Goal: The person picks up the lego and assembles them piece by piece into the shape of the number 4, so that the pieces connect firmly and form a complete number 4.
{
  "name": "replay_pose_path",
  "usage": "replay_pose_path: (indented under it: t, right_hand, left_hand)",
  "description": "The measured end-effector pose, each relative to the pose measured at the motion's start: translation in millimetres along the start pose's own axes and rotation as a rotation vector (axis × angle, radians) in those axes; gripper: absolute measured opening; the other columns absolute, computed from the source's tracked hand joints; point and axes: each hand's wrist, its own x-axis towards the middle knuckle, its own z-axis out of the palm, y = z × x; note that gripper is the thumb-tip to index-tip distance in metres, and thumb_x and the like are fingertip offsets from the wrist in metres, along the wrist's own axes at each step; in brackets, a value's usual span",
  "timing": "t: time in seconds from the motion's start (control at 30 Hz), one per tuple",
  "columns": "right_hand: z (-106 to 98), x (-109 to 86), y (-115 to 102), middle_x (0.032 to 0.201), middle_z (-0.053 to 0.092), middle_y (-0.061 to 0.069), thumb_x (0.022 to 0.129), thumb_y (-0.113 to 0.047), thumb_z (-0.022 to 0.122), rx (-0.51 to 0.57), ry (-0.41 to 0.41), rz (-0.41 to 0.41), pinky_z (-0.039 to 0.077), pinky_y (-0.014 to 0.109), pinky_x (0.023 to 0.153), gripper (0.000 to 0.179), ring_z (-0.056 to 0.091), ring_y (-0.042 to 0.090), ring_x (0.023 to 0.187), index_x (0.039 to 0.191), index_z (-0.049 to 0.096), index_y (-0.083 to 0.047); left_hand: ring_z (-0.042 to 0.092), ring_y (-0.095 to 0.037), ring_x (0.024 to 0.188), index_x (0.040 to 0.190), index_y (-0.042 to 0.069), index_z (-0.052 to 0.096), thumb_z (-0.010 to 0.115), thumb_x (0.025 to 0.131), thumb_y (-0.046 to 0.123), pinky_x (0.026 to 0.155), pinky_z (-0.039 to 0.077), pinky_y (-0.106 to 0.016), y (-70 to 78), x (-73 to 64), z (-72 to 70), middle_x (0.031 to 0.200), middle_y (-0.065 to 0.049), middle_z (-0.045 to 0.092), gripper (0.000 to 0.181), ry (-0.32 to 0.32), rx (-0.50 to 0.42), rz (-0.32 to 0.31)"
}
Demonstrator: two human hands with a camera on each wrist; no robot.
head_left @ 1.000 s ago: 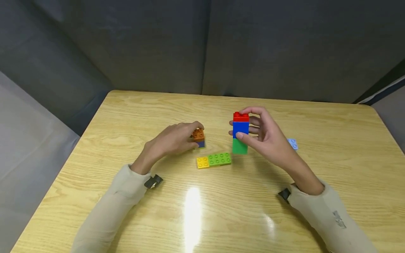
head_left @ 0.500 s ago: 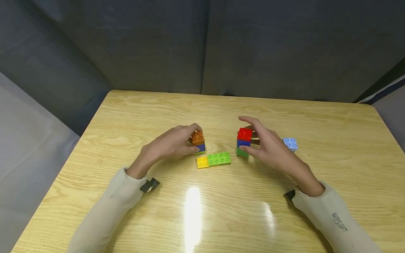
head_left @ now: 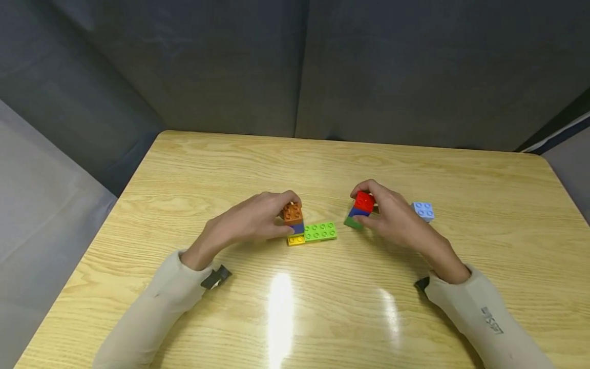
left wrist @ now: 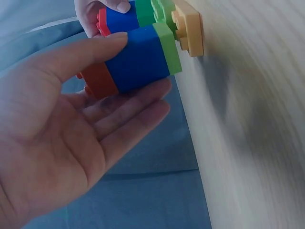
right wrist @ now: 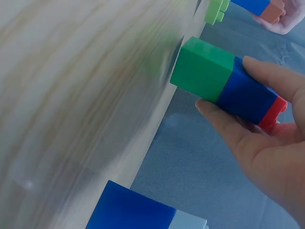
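Note:
My left hand (head_left: 249,219) grips a small stack of toy building bricks (left wrist: 138,59), orange on top, blue in the middle, lime green below. In the head view this stack covers part of the yellow end (head_left: 296,240) of a flat yellow-and-lime brick piece (head_left: 320,232) on the table; whether they touch, I cannot tell. Between thumb and fingers, my right hand (head_left: 392,218) holds a second stack (right wrist: 226,81) of red, blue and green bricks. It tilts beside the lime end, red top leaning right, and looks just off the table in the right wrist view.
A light blue brick (head_left: 423,210) stands right of my right hand, on top of a darker blue brick (right wrist: 131,207). The wooden table (head_left: 221,159) reaches back to a dark grey curtain (head_left: 184,66).
The left hand has brought its stack nearer and slightly right, over the yellow end. The right hand has lowered its stack, shifted it a little right and tilted it.

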Motion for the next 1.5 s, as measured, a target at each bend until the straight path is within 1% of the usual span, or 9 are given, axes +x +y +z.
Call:
replay_pose_path:
  t: [0.1,0.23,0.5,0.77,0.87,0.97,1.17,1.33,1.5]
  right_hand:
    - [0,0.3,1,0.108,0.067,0.013,0.09,0.002,0.079,0.001,-0.006,-0.009,0.054,0.037,0.075,0.045,0.061,0.023,0.09,0.127,0.055,-0.001]
    - [0,0.8,2,0.106,0.067,0.013,0.09,0.002,0.079,-0.002,-0.016,-0.002,0.053,0.034,0.074,0.045,0.06,0.022,0.089,0.126,0.054,-0.001]
    - [-1,1.4,3,0.105,0.066,0.013,0.091,0.001,0.078,-0.008,-0.041,0.022,0.052,0.034,0.074,0.044,0.059,0.023,0.088,0.127,0.053,-0.001]
    - [0,1.8,5,0.106,0.066,0.013,0.091,0.002,0.078,-0.016,-0.04,0.009,0.053,0.039,0.076,0.045,0.06,0.024,0.09,0.127,0.052,-0.001]
    - [0,1.9,5,0.105,0.065,0.013,0.091,0.002,0.078,-0.016,-0.043,0.004,0.054,0.037,0.075,0.045,0.06,0.024,0.089,0.127,0.052,-0.001]
    - [0,1.8,6,0.106,0.065,0.014,0.091,0.003,0.078,-0.011,-0.044,0.0,0.054,0.036,0.075,0.045,0.061,0.024,0.09,0.127,0.051,0.0]
    - [1,1.5,7,0.109,0.066,0.016,0.091,0.002,0.077,-0.006,-0.048,0.005,0.055,0.039,0.076,0.045,0.063,0.026,0.093,0.128,0.051,0.0]
    - [1,1.7,6,0.109,0.066,0.015,0.092,0.001,0.077,-0.016,-0.052,0.015,0.054,0.04,0.077,0.044,0.062,0.026,0.092,0.128,0.051,-0.002]
    - [-1,1.8,4,0.108,0.066,0.014,0.093,-0.002,0.077,-0.011,-0.067,0.021,0.053,0.037,0.075,0.044,0.06,0.024,0.089,0.129,0.051,-0.003]
  left_hand:
    - [0.064,-0.012,0.088,0.132,0.002,0.058,0.079,0.094,0.018,0.078,0.055,-0.027,0.3,-0.4,1.7,0.106,-0.003,0.069,0.045,0.0,0.025,-0.001]
    - [0.063,-0.012,0.087,0.13,0.002,0.059,0.078,0.094,0.018,0.078,0.055,-0.028,1.0,-0.2,3.3,0.106,-0.002,0.068,0.044,0.0,0.036,-0.013]
    - [0.063,-0.012,0.092,0.131,0.0,0.061,0.078,0.095,0.02,0.081,0.056,-0.028,2.3,-1.0,6.8,0.111,-0.004,0.068,0.045,-0.01,0.022,-0.011]
    - [0.063,-0.015,0.091,0.129,0.003,0.06,0.079,0.094,0.019,0.077,0.054,-0.028,3.4,-2.6,8.8,0.107,-0.002,0.066,0.043,-0.019,0.025,0.016]
    - [0.062,-0.013,0.089,0.126,0.003,0.061,0.08,0.092,0.019,0.075,0.053,-0.026,3.3,-2.1,10.8,0.106,-0.001,0.066,0.042,0.0,0.045,0.033]
    - [0.06,-0.012,0.082,0.121,0.003,0.063,0.082,0.09,0.019,0.07,0.052,-0.025,3.9,-0.9,13.8,0.101,0.0,0.066,0.04,0.032,0.074,0.042]
    - [0.052,-0.011,0.07,0.109,0.005,0.065,0.081,0.087,0.019,0.056,0.042,-0.022,8.6,0.7,19.8,0.088,0.002,0.06,0.031,0.08,0.125,0.018]
    - [0.044,-0.009,0.062,0.097,0.006,0.064,0.08,0.087,0.014,0.051,0.033,-0.02,13.2,0.3,24.8,0.077,0.002,0.054,0.02,0.125,0.149,0.03]
    - [0.045,-0.009,0.062,0.1,0.003,0.067,0.082,0.085,0.014,0.051,0.033,-0.02,12.7,2.3,23.4,0.078,0.001,0.056,0.024,0.109,0.117,-0.016]
